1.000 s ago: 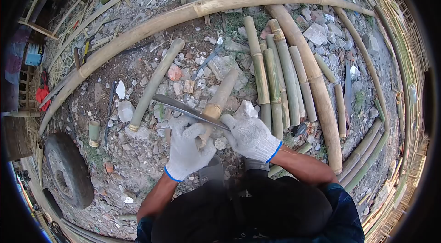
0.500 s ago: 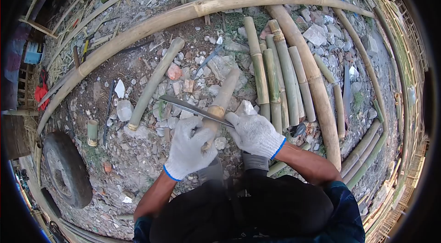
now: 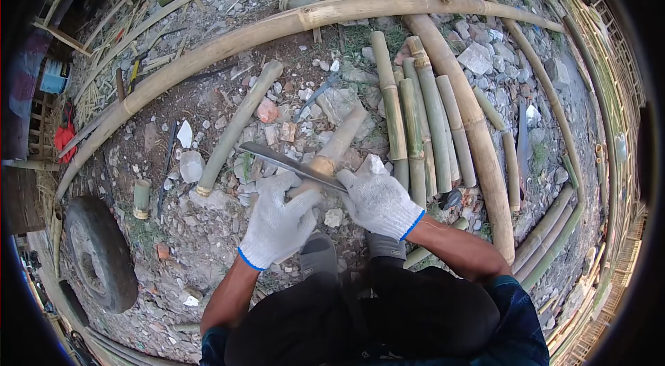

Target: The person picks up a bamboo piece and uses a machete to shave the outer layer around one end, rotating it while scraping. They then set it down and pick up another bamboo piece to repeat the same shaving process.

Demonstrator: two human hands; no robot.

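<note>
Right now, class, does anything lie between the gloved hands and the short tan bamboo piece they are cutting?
Nothing visible: the left hand grips the short tan bamboo piece, and the right hand holds the long metal blade across it.

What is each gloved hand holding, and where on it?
Left hand grips the short tan bamboo piece at its near end; right hand holds the long grey blade by its handle end.

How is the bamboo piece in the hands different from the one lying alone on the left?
The held bamboo piece is pale tan; the loose bamboo piece is greener. The held one is gripped by the left hand under a blade; the loose one lies untouched and looks longer. Both are round cut bamboo.
</note>
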